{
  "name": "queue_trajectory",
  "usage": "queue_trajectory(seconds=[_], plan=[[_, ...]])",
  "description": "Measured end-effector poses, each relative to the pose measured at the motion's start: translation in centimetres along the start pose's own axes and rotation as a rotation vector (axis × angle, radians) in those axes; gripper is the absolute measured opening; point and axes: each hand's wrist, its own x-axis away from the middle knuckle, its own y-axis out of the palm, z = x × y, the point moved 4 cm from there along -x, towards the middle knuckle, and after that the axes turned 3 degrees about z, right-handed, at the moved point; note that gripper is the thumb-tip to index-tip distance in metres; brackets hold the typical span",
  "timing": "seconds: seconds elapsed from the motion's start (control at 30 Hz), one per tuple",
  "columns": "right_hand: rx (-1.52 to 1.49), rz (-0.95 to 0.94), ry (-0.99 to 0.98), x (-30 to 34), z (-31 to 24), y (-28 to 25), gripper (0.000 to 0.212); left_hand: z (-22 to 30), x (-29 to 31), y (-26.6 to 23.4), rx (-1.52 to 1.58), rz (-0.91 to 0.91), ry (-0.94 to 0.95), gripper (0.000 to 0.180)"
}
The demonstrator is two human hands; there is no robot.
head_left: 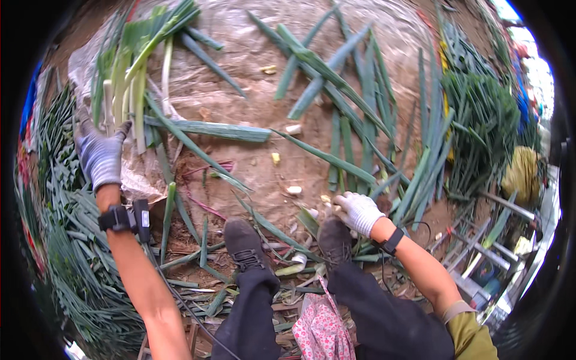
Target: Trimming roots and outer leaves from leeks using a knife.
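Observation:
My left hand, in a pale knitted glove, is at the root ends of a bunch of leeks at the far left. Its thumb and fingers are spread, and one white stalk lies between them. The bunch's green tops point away from me. My right hand, also gloved, is low over the toe of my right shoe. Its fingers are curled together; whatever they hold, if anything, is too small to make out. Small pale scraps lie beside its fingertips.
Cut leek leaves lie scattered across the plastic sheet. Large heaps of leek greens stand at the left and right. Metal frame bars are at the right. A pink flowered cloth hangs between my legs.

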Motion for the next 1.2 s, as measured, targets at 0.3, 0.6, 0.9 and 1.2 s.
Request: queue_trajectory(seconds=[0.3, 0.6, 0.9, 1.2], plan=[[-0.203, 0.470, 0.073, 11.4, 4.7, 1.8, 0.014, 5.6, 12.5, -2.7, 0.752, -0.264, 0.091, 0.086], [-0.638, 0.827, 0.916, 23.7, 27.2, 1.8, 0.024, 4.6, 17.7, -1.2, 0.927, -0.480, -0.050, 0.070], [-0.124, 0.180, 0.868, 14.6, 13.7, 2.6, 0.077, 11.8, 20.6, -3.0, 1.016, -0.558, -0.041, 0.066], [-0.730, 0.957, 0.730, 18.5, 15.9, 3.6, 0.035, 13.4, 22.9, -3.4, 0.984, -0.558, 0.021, 0.064]])
